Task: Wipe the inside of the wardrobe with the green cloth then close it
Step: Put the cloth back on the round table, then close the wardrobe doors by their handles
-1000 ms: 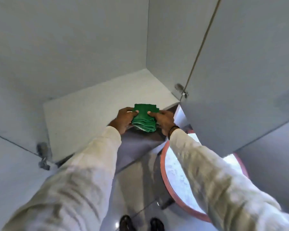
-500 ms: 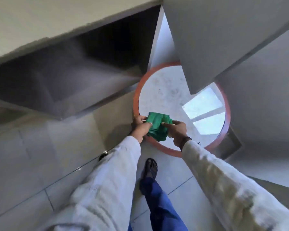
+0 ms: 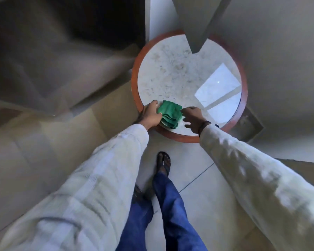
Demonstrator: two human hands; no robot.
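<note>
1. the wardrobe (image 3: 65, 57) fills the upper left, its inside dark and blurred; a pale panel that looks like its open door (image 3: 198, 20) hangs over the top of the frame, so to my eye the closing is not yet done.
2. the round table (image 3: 188, 137) with a reddish rim and pale stone top stands just right of the wardrobe, partly under that door.
3. the person's two light sleeves reach down toward the table's near edge; one sandalled foot (image 3: 163, 163) shows on the tiled floor below it.
4. the left hand (image 3: 151, 115) is at the table's rim, its fingers touching the left side of the cloth; whether they pinch it or only rest against it i cannot tell.
5. the right hand (image 3: 193, 120) hovers just right of the cloth with fingers spread and loose, gripping nothing; only a fingertip seems to meet the cloth's corner.
6. the green cloth (image 3: 169, 114) lies folded in several layers on the tabletop close to the near rim, between the two hands.
7. judging by its folds, it is light, soft and limp, not fragile; it would sag or unfold if lifted by one corner, so taking the whole stack across its thick folded edge looks best.
</note>
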